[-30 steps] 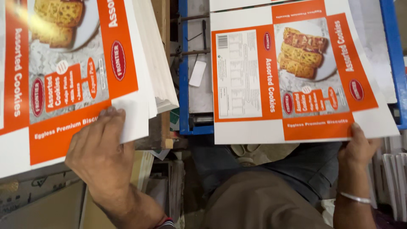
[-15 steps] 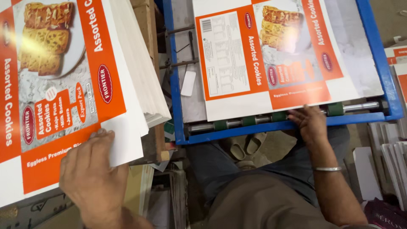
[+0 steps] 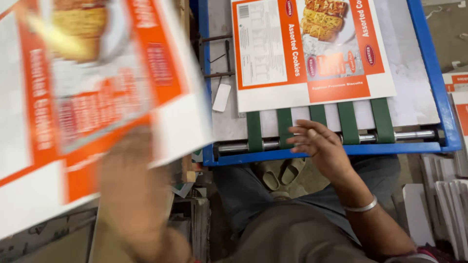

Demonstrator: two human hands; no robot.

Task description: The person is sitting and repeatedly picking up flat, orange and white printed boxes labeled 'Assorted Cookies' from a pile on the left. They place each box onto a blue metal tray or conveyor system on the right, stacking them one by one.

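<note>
Orange-white carton sheet [image 3: 312, 48] on green belts [image 3: 317, 124]

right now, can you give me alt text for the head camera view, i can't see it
A person's left hand, blurred, lifts a flat orange-and-white printed carton sheet, while the right hand hovers open over green belts at the edge of a blue-framed feed table, where another carton sheet lies flat.
</note>
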